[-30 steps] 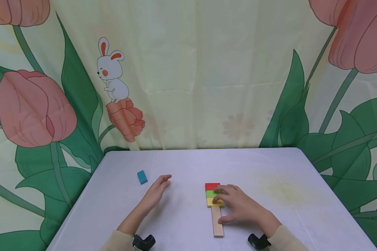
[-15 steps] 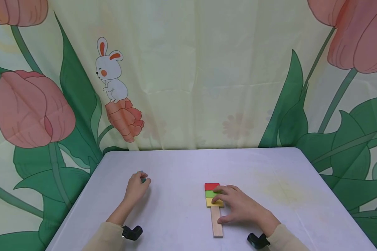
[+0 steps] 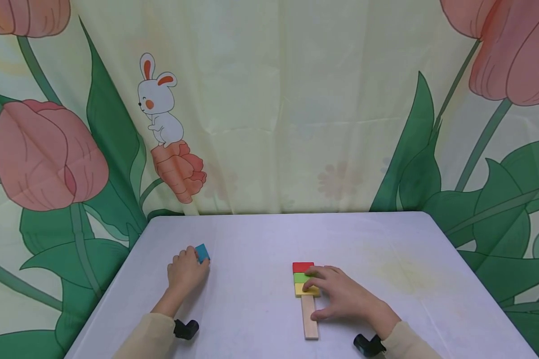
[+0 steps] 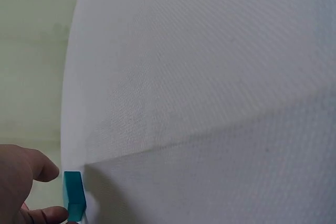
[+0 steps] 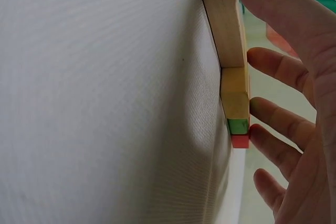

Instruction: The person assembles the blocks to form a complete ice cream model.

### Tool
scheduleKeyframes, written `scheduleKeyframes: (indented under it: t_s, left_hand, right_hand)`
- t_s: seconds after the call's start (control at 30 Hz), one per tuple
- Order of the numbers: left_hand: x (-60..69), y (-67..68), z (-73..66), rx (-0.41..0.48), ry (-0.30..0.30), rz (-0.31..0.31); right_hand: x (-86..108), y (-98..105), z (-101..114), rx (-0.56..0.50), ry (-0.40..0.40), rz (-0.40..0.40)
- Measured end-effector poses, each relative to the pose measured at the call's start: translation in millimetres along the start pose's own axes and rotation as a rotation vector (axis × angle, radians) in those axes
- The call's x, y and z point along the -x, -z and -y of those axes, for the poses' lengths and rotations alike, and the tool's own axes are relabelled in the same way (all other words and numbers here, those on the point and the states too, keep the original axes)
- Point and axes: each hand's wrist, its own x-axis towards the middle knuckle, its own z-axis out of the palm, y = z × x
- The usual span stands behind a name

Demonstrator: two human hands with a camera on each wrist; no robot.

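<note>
A blue rectangular block [image 3: 202, 253] lies on the left part of the table. My left hand [image 3: 185, 273] is beside it, with fingertips at its left side and the thumb near its lower edge. The left wrist view shows a fingertip at the block [image 4: 74, 195] and a small gap at the thumb. My right hand [image 3: 347, 298] rests its fingers over the green block [image 3: 300, 277] and yellow block [image 3: 299, 288]. Its thumb touches the long plain wooden block [image 3: 310, 326]. A red block [image 3: 303, 267] tops this row; the blocks touch each other.
A white cloth covers the table [image 3: 256, 299]. Behind its far edge hangs a backdrop [image 3: 260, 124] printed with tulips and a rabbit. Dark wrist devices sit at both cuffs, the left device [image 3: 186, 329] and the right device [image 3: 369, 345].
My left hand has moved left to the blue block, passed over it, and drawn slightly back so the block shows again. The right hand and the row of blocks have stayed in place.
</note>
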Motion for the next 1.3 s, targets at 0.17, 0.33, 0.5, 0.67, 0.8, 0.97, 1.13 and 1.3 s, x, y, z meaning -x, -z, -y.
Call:
scheduleKeyframes:
  t_s: [0.17, 0.33, 0.5, 0.67, 0.8, 0.97, 1.13, 1.3]
  left_hand:
    - [-2.9, -5.0, 3.9, -0.026, 0.005, 0.011]
    - [-4.7, -6.5, 5.7, -0.041, -0.006, 0.009]
    - [-5.7, -8.1, 5.5, -0.043, -0.006, 0.001]
    - [-7.7, -15.1, 6.8, -0.054, -0.042, -0.019]
    - [-8.4, -18.7, 5.1, -0.073, -0.098, -0.035]
    - [-7.4, -16.8, -2.3, -0.107, -0.146, -0.064]
    - [-6.6, -16.0, -11.0, -0.167, -0.185, -0.070]
    - [-6.5, -15.8, -21.1, -0.175, -0.204, -0.075]
  right_hand:
    - [0.4, -0.8, 0.0, -0.010, -0.006, 0.005]
    - [1.2, -0.9, 0.4, -0.010, -0.011, 0.001]
    - [1.9, -1.0, 0.2, -0.013, -0.016, -0.002]
    - [1.9, -1.7, -0.4, -0.015, -0.014, -0.003]
    - [1.9, -2.4, -0.7, -0.016, -0.012, -0.002]
    - [1.0, -1.7, -0.4, -0.012, -0.005, 0.000]
    - [1.7, -0.7, 1.0, -0.020, -0.007, 0.005]
    - [1.9, -0.7, 1.6, -0.019, -0.008, 0.003]
